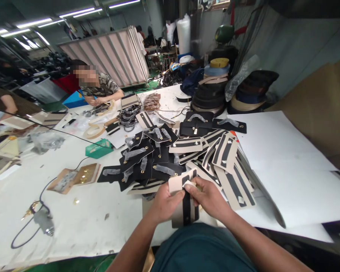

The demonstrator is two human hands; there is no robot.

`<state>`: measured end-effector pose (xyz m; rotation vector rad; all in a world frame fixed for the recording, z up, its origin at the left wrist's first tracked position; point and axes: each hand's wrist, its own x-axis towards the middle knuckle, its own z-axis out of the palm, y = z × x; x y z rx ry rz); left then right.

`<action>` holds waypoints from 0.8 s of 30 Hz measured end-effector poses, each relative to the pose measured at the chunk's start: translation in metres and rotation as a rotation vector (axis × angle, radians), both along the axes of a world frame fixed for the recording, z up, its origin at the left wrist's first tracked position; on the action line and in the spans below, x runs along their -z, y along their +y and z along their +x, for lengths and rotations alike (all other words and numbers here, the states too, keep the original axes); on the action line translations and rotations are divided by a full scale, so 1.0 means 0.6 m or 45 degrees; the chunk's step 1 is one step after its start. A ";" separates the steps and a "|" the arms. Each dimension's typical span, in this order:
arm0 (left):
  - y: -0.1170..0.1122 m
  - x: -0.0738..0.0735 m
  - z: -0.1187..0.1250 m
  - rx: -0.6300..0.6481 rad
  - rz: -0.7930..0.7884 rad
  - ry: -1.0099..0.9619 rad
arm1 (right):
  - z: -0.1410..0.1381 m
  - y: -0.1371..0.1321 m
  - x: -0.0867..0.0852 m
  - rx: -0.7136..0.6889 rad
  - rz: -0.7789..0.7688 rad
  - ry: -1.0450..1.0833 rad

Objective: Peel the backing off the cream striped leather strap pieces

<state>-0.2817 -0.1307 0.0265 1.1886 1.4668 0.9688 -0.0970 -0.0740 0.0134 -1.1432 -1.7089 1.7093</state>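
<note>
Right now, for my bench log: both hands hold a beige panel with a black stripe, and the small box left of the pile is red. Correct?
No: the head view shows the small box left of the pile is green, not red. The left hand and right hand do hold the black-striped beige panel.

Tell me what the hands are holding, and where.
A black-striped beige panel; the left hand and right hand pinch its top end, one on each side.
</note>
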 end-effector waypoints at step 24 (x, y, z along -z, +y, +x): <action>0.075 0.142 -0.009 -0.480 -0.124 -0.186 | -0.001 -0.030 0.017 -0.099 0.529 -0.204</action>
